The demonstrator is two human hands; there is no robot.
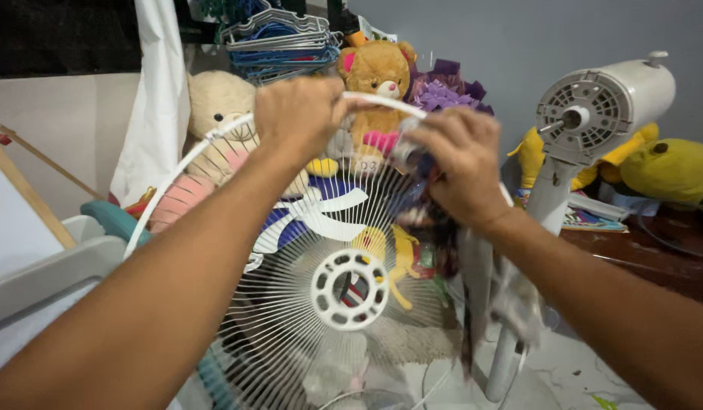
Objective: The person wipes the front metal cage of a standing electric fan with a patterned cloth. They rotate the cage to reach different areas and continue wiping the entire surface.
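Head view: left hand (pixel 300 114) grips the white fan grille (pixel 313 304) rim; right hand (pixel 458 163) clamps a cloth (pixel 473 281) against it, apparently mid-wipe. Next, shift along the rim.

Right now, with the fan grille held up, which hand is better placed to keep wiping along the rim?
Probably the right hand: it already clutches a dark cloth against the top of the white fan grille. The left hand grips the rim, steadying it, so it looks committed to holding.
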